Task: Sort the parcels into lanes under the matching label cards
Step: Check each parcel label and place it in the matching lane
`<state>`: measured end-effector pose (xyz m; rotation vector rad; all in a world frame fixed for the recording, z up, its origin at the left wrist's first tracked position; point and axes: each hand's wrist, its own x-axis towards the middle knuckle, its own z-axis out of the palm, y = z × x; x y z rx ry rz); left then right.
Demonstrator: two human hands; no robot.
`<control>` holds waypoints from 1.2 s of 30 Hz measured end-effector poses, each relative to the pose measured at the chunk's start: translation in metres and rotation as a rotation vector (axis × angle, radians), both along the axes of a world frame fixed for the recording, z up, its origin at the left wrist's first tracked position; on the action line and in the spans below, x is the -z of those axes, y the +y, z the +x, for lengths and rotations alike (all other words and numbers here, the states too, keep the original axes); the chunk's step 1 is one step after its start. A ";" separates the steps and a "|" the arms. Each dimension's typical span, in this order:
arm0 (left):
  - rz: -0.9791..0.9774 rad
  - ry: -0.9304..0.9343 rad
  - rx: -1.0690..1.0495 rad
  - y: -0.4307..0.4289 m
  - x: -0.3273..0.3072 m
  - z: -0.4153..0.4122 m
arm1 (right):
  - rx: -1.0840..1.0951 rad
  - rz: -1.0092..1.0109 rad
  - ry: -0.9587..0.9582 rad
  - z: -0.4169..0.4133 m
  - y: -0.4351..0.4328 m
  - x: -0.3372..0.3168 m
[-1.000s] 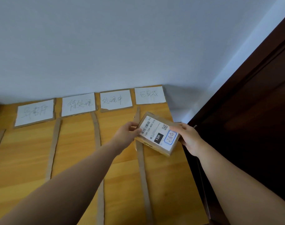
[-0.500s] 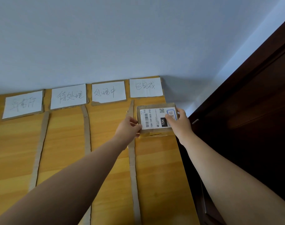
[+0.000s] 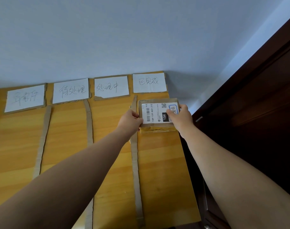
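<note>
Both hands hold one brown parcel (image 3: 158, 115) at the far end of the rightmost lane of the wooden desk (image 3: 159, 171), just near of the rightmost label card (image 3: 149, 82). The left hand (image 3: 130, 120) is closed on the parcel's left edge, thumb on top; the right hand (image 3: 182, 119) is closed on its right edge, fingers over the blue-outlined sticker (image 3: 174, 110). Whether the parcel touches the desk cannot be told. A cardboard strip (image 3: 135, 162) borders the lane on the left. Three more label cards (image 3: 70, 90) run leftward along the wall.

"15H-159-A03-210", "15H" on parcel label (image 3: 159, 113); rightmost card (image 3: 149, 83) perhaps "已完成"
</note>
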<state>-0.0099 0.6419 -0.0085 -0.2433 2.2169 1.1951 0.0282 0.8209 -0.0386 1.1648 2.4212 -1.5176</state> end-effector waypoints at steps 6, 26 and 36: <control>-0.057 0.040 0.067 -0.003 -0.012 -0.006 | -0.053 0.160 -0.025 -0.001 0.000 -0.011; 0.074 0.316 0.025 -0.210 -0.109 0.007 | -0.353 0.447 0.143 0.005 -0.195 -0.114; 0.119 0.360 -0.189 -0.425 -0.128 0.027 | -0.495 0.336 0.273 0.007 -0.423 -0.128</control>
